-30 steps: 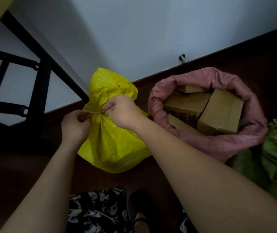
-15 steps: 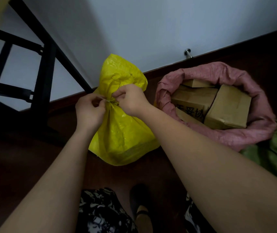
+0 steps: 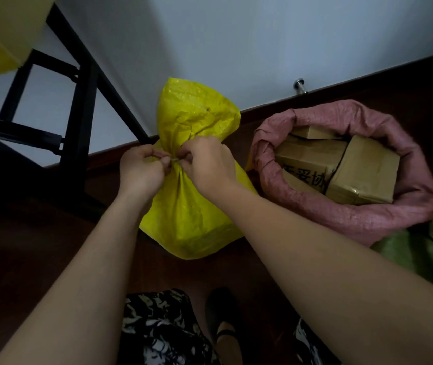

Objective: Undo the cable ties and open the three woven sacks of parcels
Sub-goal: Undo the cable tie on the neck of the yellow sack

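A yellow woven sack [image 3: 189,217] stands on the dark floor against the wall, its neck gathered tight by a thin pale cable tie [image 3: 174,159]. My left hand [image 3: 141,171] and my right hand [image 3: 207,164] meet at that neck, fingers curled, both pinching the tie from either side. To the right a pink woven sack [image 3: 383,214] stands open with its rim rolled down, showing cardboard parcels [image 3: 362,172] inside. A green woven sack [image 3: 431,248] lies at the right edge, partly cut off.
A black metal table frame [image 3: 81,106] stands to the left by the white wall. A metal door stop [image 3: 300,86] sticks out of the skirting. My patterned clothing [image 3: 162,330] and a dark shoe [image 3: 223,320] are below the sacks.
My hands have come closer together at the yellow sack's neck. The view has shifted, so the sacks sit further right and lower than a second ago.
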`<state>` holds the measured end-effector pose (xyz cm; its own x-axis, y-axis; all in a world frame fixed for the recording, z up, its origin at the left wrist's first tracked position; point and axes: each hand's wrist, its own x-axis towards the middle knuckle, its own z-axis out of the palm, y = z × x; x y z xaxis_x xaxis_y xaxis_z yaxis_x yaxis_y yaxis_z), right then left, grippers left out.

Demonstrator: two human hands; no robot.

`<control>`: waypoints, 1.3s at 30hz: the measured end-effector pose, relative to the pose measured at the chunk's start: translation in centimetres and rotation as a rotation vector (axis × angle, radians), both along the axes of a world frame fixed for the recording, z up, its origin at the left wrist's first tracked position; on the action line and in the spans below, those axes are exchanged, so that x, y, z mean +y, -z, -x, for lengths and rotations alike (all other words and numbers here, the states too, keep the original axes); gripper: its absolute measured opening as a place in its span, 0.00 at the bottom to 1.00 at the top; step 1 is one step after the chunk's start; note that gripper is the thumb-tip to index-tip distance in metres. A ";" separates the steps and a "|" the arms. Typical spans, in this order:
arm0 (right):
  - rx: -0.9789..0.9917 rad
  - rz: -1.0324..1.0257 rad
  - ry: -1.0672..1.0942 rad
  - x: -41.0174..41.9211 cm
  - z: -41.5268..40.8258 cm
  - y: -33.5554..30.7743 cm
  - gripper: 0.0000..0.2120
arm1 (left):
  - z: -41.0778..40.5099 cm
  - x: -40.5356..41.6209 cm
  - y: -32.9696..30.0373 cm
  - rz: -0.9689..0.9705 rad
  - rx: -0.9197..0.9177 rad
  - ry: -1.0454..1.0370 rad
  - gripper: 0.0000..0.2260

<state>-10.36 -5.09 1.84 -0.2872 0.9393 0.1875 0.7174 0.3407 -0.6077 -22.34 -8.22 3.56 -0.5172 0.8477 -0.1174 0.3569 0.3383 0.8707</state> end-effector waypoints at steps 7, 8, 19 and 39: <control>-0.114 -0.099 0.023 -0.1 0.8 0.3 0.09 | -1.0 -0.9 -0.6 -0.138 0.420 0.134 0.07; -0.118 -0.093 0.009 0.1 0.7 0.4 0.10 | -1.0 -0.8 -0.5 -0.137 0.401 0.109 0.08; -0.056 -0.102 -0.068 0.7 0.2 0.7 0.09 | -0.2 -0.4 -0.4 -0.078 0.372 0.118 0.06; -0.052 -0.143 -0.184 1.8 -0.2 0.9 0.09 | 0.2 -1.2 -0.1 -0.117 0.502 0.372 0.08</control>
<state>-10.11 -3.27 0.98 -0.4642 0.8350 0.2955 0.6640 0.5489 -0.5077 -22.57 -9.40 3.69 -0.1534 0.9739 0.1670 0.8066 0.0258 0.5905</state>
